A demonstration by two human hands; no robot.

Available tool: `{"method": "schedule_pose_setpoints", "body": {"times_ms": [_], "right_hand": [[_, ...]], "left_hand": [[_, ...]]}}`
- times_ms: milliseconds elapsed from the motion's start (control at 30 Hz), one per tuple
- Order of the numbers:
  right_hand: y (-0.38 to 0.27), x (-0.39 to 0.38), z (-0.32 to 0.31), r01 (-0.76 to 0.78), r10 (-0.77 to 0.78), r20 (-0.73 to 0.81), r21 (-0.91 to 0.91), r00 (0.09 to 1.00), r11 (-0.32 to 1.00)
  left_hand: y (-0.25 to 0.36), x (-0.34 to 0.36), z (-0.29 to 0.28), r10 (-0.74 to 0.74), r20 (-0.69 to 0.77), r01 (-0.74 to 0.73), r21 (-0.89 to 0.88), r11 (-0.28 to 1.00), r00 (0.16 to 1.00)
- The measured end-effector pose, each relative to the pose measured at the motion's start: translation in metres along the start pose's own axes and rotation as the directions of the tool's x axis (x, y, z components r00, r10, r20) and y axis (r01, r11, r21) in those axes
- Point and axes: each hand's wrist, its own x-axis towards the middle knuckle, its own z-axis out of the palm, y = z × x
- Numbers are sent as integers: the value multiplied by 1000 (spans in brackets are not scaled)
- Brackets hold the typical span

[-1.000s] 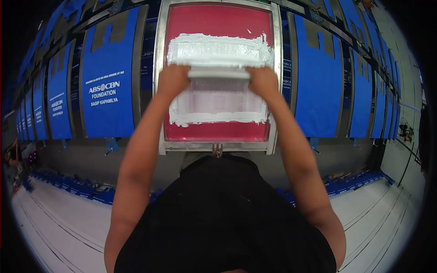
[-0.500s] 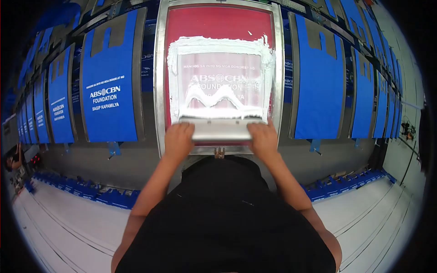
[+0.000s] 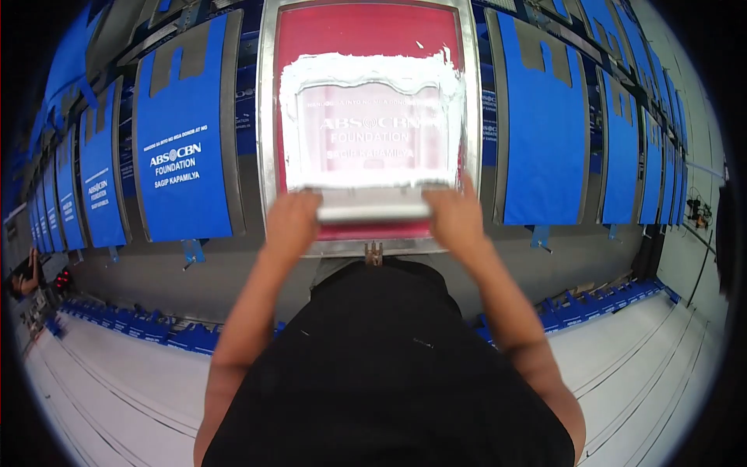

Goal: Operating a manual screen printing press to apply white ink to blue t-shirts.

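A printing screen (image 3: 270, 117) with a metal frame and red mesh lies in front of me. White ink (image 3: 366, 70) rings the lettered area in its middle, with a wavy ridge along the far side. Across the near part of the mesh lies a squeegee (image 3: 375, 208) with a pale metallic handle. My left hand (image 3: 294, 220) is closed around its left end, and my right hand (image 3: 456, 220) grips the right end. Both hands are slightly blurred. The squeegee's blade is mostly hidden behind the handle. A metal clamp (image 3: 373, 254) sits at the frame's near edge.
Blue bags with white print (image 3: 183, 183) lie flat on grey boards in a row to the left. More blue bags (image 3: 545, 148) lie on boards to the right. Behind me, blue pieces (image 3: 576, 307) line a long white surface (image 3: 622, 358). Another person (image 3: 27, 276) is at far left.
The zigzag of ink near the squeegee is gone, and a wavy ink ridge now lies at the far side of the lettered area. The squeegee sits slightly farther from the frame's near edge, still in both hands.
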Motion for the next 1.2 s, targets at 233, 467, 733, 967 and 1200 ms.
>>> {"method": "schedule_pose_setpoints", "body": {"times_ms": [233, 467, 733, 967, 1200], "right_hand": [[-27, 74, 23, -82, 82, -8, -69, 997, 994], [-28, 147, 55, -76, 89, 129, -107, 988, 991], [-150, 59, 68, -153, 141, 132, 85, 981, 985], [-146, 187, 35, -76, 85, 56, -157, 995, 985], [-136, 225, -58, -33, 39, 125, -51, 991, 998]], "left_hand": [[-49, 39, -26, -188, 154, 179, 73, 981, 970], [-113, 63, 17, -136, 116, 121, 122, 985, 984], [-140, -65, -7, 61, -117, -70, -74, 995, 991], [-211, 26, -41, -125, 68, 114, 149, 982, 990], [-200, 43, -113, -7, -224, 44, 160, 986, 975]]}}
